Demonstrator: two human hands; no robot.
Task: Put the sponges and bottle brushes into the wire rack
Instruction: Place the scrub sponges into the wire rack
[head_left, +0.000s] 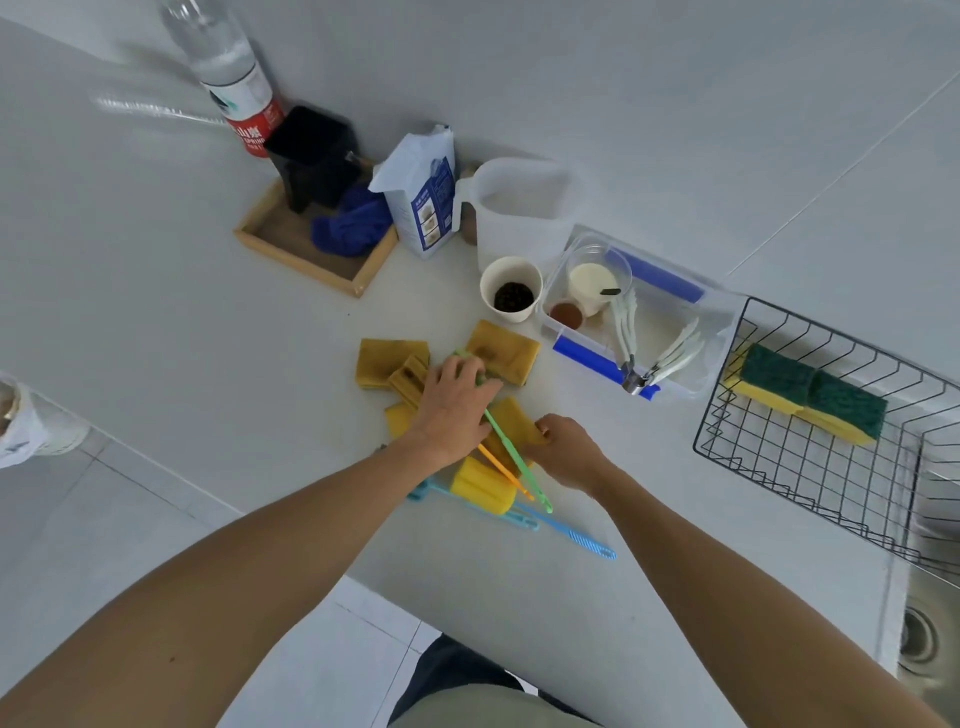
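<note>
Near the counter's front edge, the left hand (457, 402) clasps the green brush (514, 457) while the right hand (569, 452) pinches a sponge (511, 421); tangled handles could drag loose brushes (566, 532) off before reaching the rack (810, 467).

Sponges (503, 351) and brushes (511, 467) piled mid-counter (156, 291) — wire rack (831, 441) off right holding two sponges, plastic bin (717, 332) between them.

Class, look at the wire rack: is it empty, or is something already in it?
Not empty. The wire rack already holds two green-and-yellow sponges lying side by side.
</note>
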